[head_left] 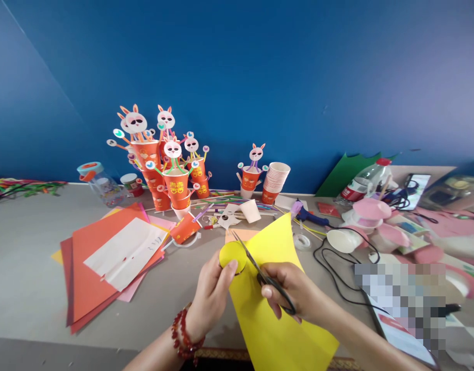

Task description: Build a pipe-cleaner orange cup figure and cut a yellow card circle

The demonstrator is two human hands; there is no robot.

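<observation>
Between the thumb and fingers of my left hand (pixel 213 286) is a round yellow paper disc (pixel 229 255), with the thumb lying over its lower edge. My right hand (pixel 289 288) is wrapped around the black handles of a pair of scissors (pixel 247 252). Its blades point up and left, close beside the disc's right edge; whether they touch it I cannot tell. Below both hands hangs a large yellow paper sheet (pixel 277 242), its lower end reaching past the table's front edge. Whether the disc is joined to this sheet is hard to make out.
Rabbit-faced red paper cups (pixel 178 188) stand at the back left, near a cup stack (pixel 276 180). Coloured paper sheets (pixel 93 268) lie left. To the right are a blue glue gun (pixel 314 217), a tape roll (pixel 301 241), black cables (pixel 329 263) and a plastic bottle (pixel 366 180).
</observation>
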